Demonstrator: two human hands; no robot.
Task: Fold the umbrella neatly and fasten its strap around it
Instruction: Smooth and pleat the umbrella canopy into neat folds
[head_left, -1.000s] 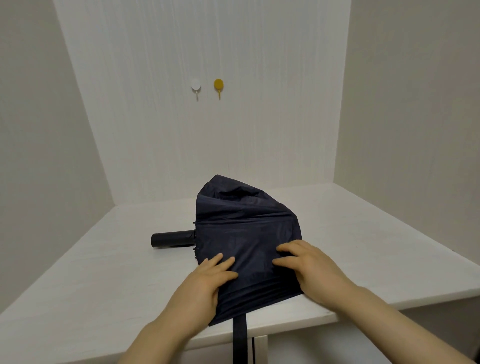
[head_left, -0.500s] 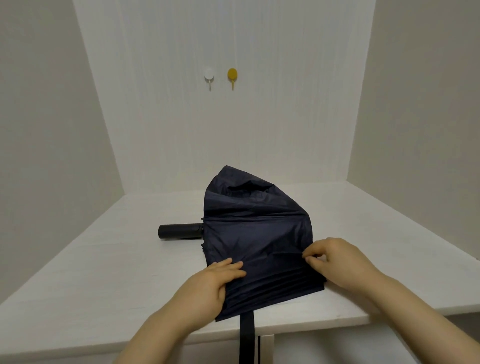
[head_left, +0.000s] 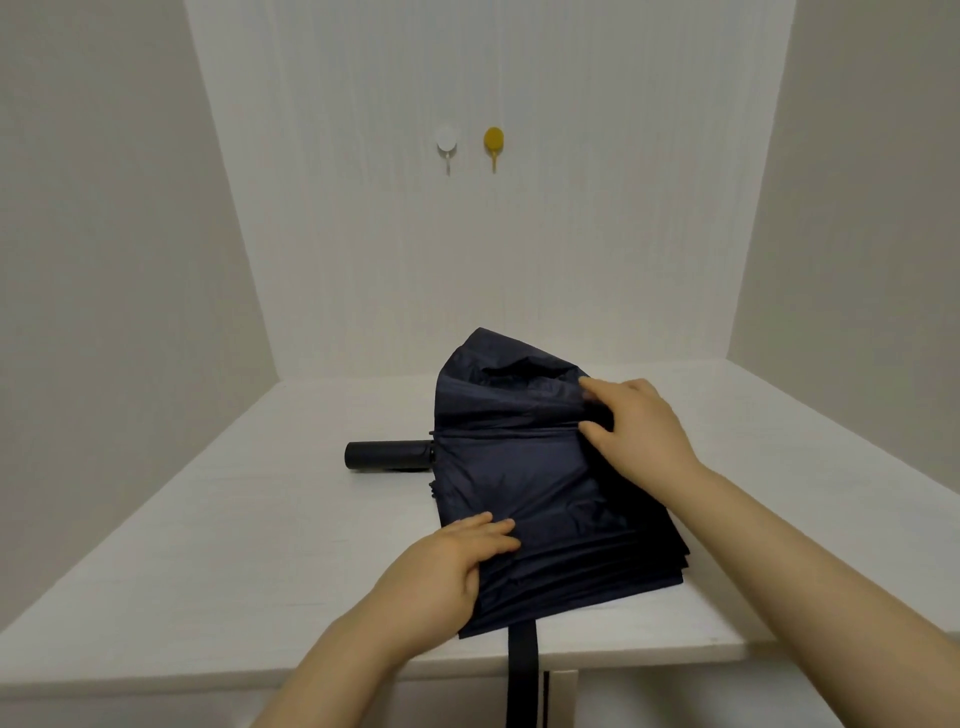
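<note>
Umbrella (head_left: 535, 493) first: it lies collapsed on the white table (head_left: 260, 545), its dark navy canopy spread in flattened pleats toward you at six o'clock, while the far flap at twelve o'clock stands puffed and unfolded. Its black handle (head_left: 389, 455) pokes out at nine o'clock, flat on the tabletop.

Your right hand (head_left: 639, 431) has changed most. Half a second ago it pinched the canopy's right edge near the stacked pleats; now it has travelled up to about one o'clock and its fingers (head_left: 592, 387) curl into the loose fabric of the raised flap, gripping a fold. You look to be done with the near pleats and starting on the last unfolded panel.

Your left hand (head_left: 447, 566) has barely shifted. It rests at seven o'clock with fingers stretched flat and relaxed, pressing the folded layers down, not gripping anything.

Smaller still, the strap (head_left: 521, 670) hangs off the table's front edge at six o'clock, untouched and unfastened. My reading: fastening comes only after that far flap is pulled down and the bundle rolled tight.
</note>
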